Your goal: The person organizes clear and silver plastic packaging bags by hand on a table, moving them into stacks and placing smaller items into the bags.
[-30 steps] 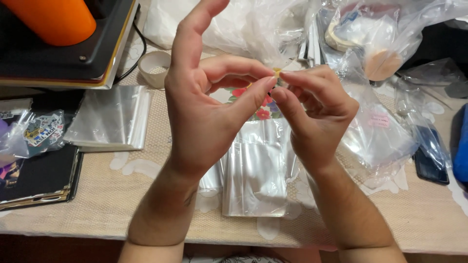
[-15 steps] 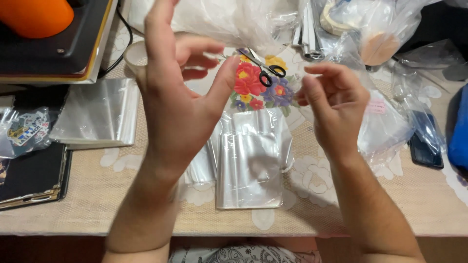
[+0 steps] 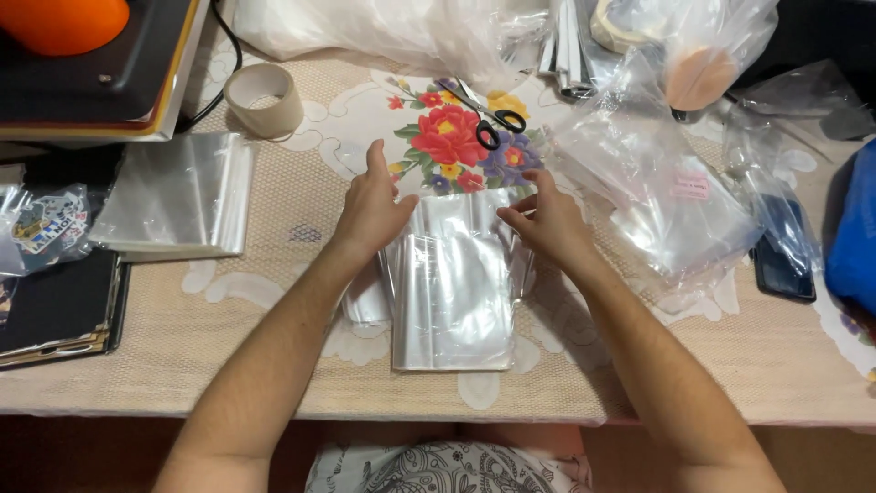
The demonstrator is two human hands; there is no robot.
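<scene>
- A stack of clear cellophane bags (image 3: 453,288) lies flat at the centre of the bench (image 3: 274,301), its long side running from 12 to 6 o'clock.
- The left hand (image 3: 374,208) rests on the stack's top left corner, its grip spread, fingers flat and pointing towards 12 o'clock.
- The right hand (image 3: 540,217) touches the stack's top right corner, fingers loosely curled and the thumb apart from them; it pinches nothing that can be seen.
- A second pile of clear bags (image 3: 178,196) sits at 9 o'clock from the hands, well apart from them.
- A crumpled heap of clear plastic packets (image 3: 666,210) lies at 3 o'clock, one bearing a small pink rectangular label (image 3: 691,187).
- A roll of tan packing tape (image 3: 265,99) stands at 11 o'clock.
- Black-handled scissors (image 3: 488,114) lie at 12 o'clock, on a printed bouquet of red, yellow and purple flowers (image 3: 452,141).
- A dark phone (image 3: 783,265) lies under plastic at 3 o'clock, near the bench's right side, just beside something blue (image 3: 853,233).
- A clear bag of printed stickers (image 3: 41,224) sits at the far left, above a black folder (image 3: 55,306).
- At the upper left, an orange rounded object (image 3: 64,23) rests on a black flat machine (image 3: 100,78).
- The bench wears a beige cloth with white lace-like motifs.
</scene>
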